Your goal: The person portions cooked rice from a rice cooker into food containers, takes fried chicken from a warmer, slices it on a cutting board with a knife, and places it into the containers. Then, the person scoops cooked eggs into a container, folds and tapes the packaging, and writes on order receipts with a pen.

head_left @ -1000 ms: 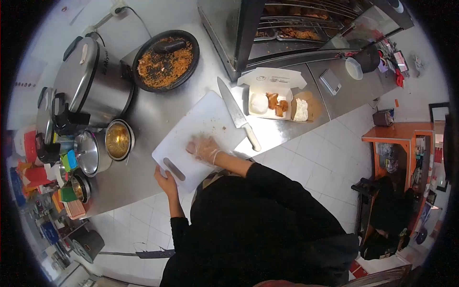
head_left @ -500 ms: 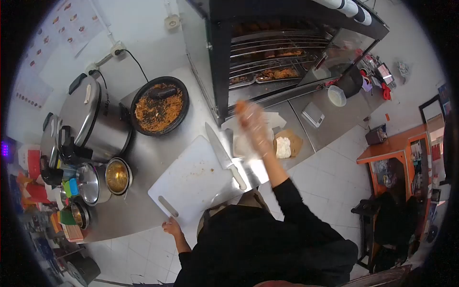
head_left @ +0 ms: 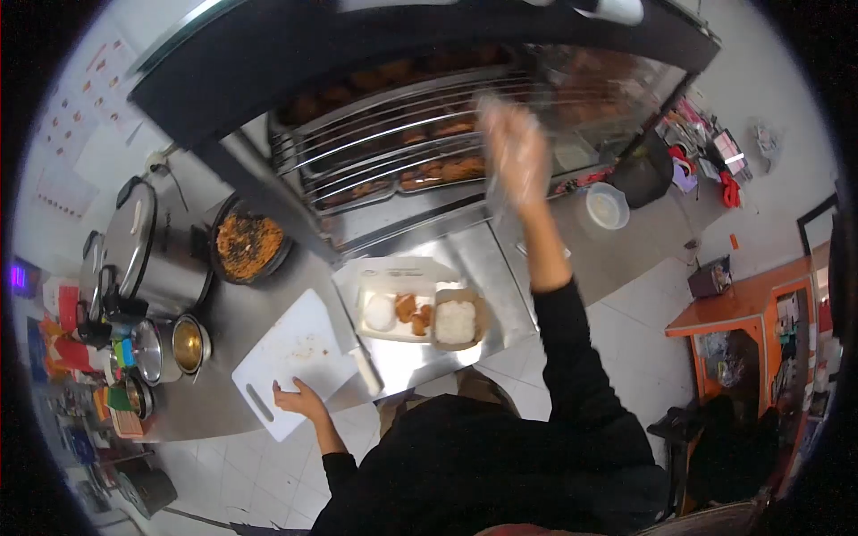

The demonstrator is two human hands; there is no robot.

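One white mound (head_left: pixel 380 312) plus fried pieces (head_left: pixel 406 309) sat in the carton (head_left: pixel 413 283), mid-worktop (head_left: pixel 487 255) | seemingly filled, lid (head_left: pixel 398 265) not yet folded down | my gloved right hand (head_left: pixel 514 147) hung before the far cabinet (head_left: pixel 384 40), fingers too blurred to tell | my left hand (head_left: pixel 302 399), fingers spread, lay over the cutting board (head_left: pixel 295 348), near left

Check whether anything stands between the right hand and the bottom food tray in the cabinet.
The front of the cabinet looks open left of the right hand. Metal bars cross just above the bottom food tray, so a reach from above could meet them.
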